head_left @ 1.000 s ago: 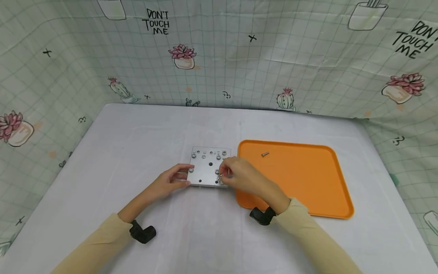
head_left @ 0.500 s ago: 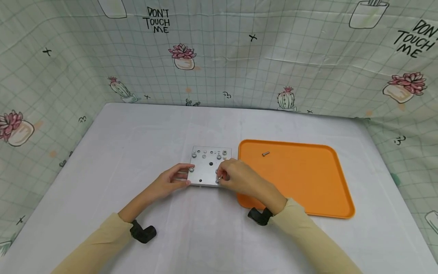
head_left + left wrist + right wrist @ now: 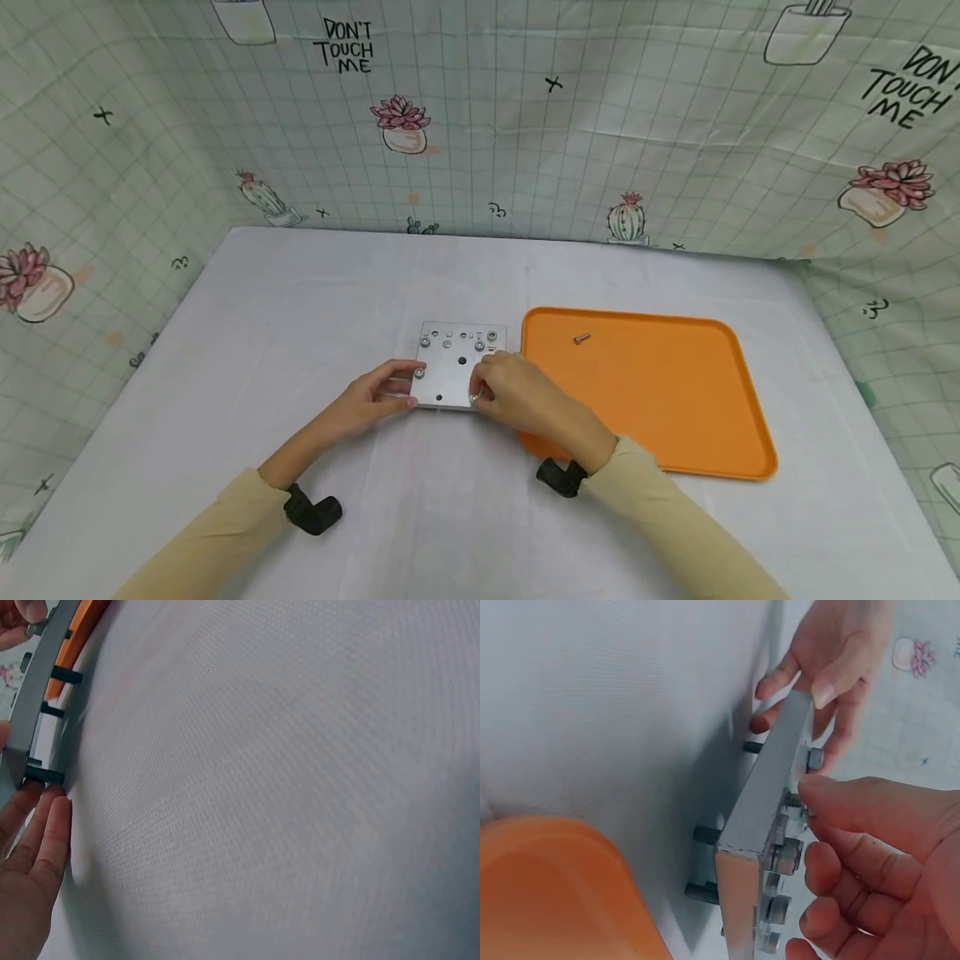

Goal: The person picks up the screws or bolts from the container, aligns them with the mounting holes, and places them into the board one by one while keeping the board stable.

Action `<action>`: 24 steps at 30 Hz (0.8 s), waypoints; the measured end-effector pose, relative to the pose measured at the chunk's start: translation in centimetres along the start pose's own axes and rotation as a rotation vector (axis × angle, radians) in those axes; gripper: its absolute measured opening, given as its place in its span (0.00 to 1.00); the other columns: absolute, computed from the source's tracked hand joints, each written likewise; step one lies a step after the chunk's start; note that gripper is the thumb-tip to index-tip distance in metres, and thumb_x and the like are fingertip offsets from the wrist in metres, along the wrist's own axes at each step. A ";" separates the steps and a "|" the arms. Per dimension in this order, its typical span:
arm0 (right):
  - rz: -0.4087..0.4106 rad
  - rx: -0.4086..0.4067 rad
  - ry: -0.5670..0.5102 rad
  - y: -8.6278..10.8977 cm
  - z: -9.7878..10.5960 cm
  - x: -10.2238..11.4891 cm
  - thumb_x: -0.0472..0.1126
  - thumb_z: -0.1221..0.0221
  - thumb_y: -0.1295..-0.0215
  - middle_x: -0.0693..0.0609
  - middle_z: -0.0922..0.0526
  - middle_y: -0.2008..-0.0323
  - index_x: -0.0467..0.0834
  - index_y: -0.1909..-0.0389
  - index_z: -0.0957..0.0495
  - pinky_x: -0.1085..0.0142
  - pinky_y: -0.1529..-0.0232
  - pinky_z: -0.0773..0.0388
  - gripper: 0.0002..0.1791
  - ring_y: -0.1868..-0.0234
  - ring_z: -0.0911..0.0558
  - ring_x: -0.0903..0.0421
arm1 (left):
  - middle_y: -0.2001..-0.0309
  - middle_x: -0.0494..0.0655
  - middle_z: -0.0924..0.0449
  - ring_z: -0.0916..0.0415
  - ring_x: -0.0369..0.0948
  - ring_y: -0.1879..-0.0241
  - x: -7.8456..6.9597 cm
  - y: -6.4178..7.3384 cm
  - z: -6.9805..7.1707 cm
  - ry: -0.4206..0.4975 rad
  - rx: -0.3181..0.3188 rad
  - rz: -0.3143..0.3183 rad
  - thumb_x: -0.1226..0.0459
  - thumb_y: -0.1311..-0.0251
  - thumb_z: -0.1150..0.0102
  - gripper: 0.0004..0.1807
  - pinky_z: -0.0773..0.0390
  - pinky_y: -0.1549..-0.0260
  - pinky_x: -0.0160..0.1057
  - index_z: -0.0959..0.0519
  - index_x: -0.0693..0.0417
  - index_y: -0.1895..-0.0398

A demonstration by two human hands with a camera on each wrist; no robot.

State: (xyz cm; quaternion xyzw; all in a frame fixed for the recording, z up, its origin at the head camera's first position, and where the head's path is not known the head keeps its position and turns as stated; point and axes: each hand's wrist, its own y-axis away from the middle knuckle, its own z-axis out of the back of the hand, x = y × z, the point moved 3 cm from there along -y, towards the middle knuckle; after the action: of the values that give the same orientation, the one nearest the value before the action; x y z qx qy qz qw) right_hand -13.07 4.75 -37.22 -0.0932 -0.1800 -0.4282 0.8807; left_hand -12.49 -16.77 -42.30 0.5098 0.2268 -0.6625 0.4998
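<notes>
A silver metal plate [image 3: 450,383] with drilled holes carries several socket-head screws; their threaded ends stick out underneath, as the plate [image 3: 769,780] shows in the right wrist view. My left hand [image 3: 377,393] grips its left edge, thumb at the near corner and fingers along the side. With thumb and forefinger, my right hand [image 3: 517,390] pinches a small screw [image 3: 793,799] at the plate's near right part. How deep that screw sits in its hole is hidden by the fingers. In the left wrist view a threaded screw end [image 3: 46,775] hangs below the plate, beside the left fingers.
An orange tray [image 3: 675,400] lies right of the plate, close to my right wrist. One loose screw [image 3: 582,338] rests in its upper left area. White cloth [image 3: 337,292] covers the table, and a patterned curtain [image 3: 480,150] hangs behind it.
My right hand has moved slightly left and towards the near edge of the plate, bringing the pinched screw to the near right hole. The left hand and plate stay put.
</notes>
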 end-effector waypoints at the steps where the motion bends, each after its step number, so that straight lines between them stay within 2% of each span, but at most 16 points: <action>1: 0.004 0.001 0.006 0.0 0.0 0.0 0.36 0.42 0.48 0.57 0.24 0.76 0.47 0.77 0.22 0.70 0.67 0.33 0.03 0.72 0.30 0.62 | 0.40 0.53 0.33 0.30 0.49 0.46 0.0 0.0 0.0 0.002 0.002 -0.004 0.62 0.45 0.40 0.28 0.27 0.50 0.43 0.34 0.48 0.39; 10: 0.013 -0.003 0.011 0.1 0.0 0.0 0.37 0.41 0.47 0.57 0.23 0.74 0.45 0.74 0.21 0.69 0.65 0.32 0.02 0.70 0.30 0.60 | 0.40 0.53 0.33 0.29 0.49 0.47 0.0 -0.1 0.1 -0.019 -0.006 -0.012 0.62 0.45 0.40 0.28 0.26 0.51 0.42 0.35 0.49 0.39; 14: -0.004 -0.006 -0.024 0.2 0.3 -0.1 0.37 0.42 0.47 0.56 0.24 0.74 0.46 0.73 0.21 0.71 0.66 0.32 0.02 0.70 0.31 0.61 | 0.40 0.52 0.33 0.29 0.49 0.47 0.0 -0.1 0.2 -0.020 -0.007 -0.013 0.62 0.45 0.40 0.28 0.26 0.51 0.41 0.34 0.49 0.39; 19: -0.063 0.002 -0.100 0.5 1.5 -1.0 0.40 0.40 0.45 0.56 0.25 0.72 0.46 0.67 0.21 0.70 0.65 0.31 0.05 0.67 0.30 0.60 | 0.40 0.51 0.33 0.29 0.49 0.46 -0.1 0.0 0.2 -0.020 -0.007 -0.006 0.62 0.45 0.40 0.28 0.27 0.51 0.43 0.34 0.48 0.39; 24: -0.157 0.005 -0.208 0.8 3.0 -3.1 0.41 0.41 0.43 0.55 0.24 0.69 0.44 0.64 0.22 0.69 0.65 0.29 0.07 0.66 0.28 0.58 | 0.40 0.52 0.33 0.29 0.49 0.46 -0.2 0.0 0.1 -0.014 -0.004 -0.006 0.62 0.45 0.40 0.28 0.27 0.50 0.44 0.34 0.47 0.39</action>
State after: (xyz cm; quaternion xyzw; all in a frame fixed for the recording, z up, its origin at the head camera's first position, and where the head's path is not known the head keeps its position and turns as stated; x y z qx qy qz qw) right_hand -14.93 8.40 -35.72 -0.1207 -0.2783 -0.4831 0.8213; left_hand -12.55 -16.78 -42.05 0.5032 0.2262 -0.6671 0.5006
